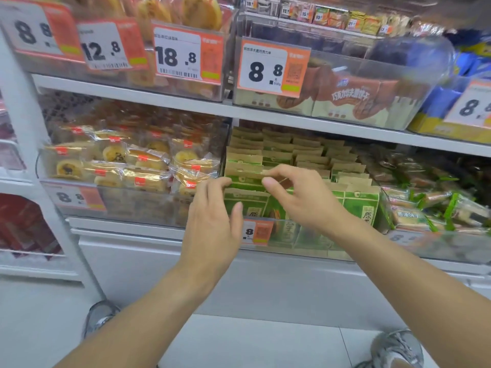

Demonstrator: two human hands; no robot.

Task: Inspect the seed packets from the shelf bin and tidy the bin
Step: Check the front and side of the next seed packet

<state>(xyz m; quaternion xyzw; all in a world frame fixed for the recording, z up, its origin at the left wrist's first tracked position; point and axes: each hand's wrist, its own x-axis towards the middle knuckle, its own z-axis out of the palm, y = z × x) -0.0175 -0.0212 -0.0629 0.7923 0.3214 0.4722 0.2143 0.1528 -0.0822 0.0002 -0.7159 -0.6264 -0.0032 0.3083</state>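
While in bin (pixel 313 236) | packet (pixel 245 173) touches both hands' fingertips

Seed packets (pixel 268 155): matt brown kraft-like paper tops, green printed faces with a slight sheen. Bin (pixel 313 244): clear, glossy plastic, smooth-walled. Price tag (pixel 256 231): orange-and-white printed card, smooth. Neighbouring pastry wrappers (pixel 148 166): transparent crinkled film, highly glossy. Shelf (pixel 170 100): white, smooth, painted metal in appearance. Floor (pixel 252 341): pale smooth tile.
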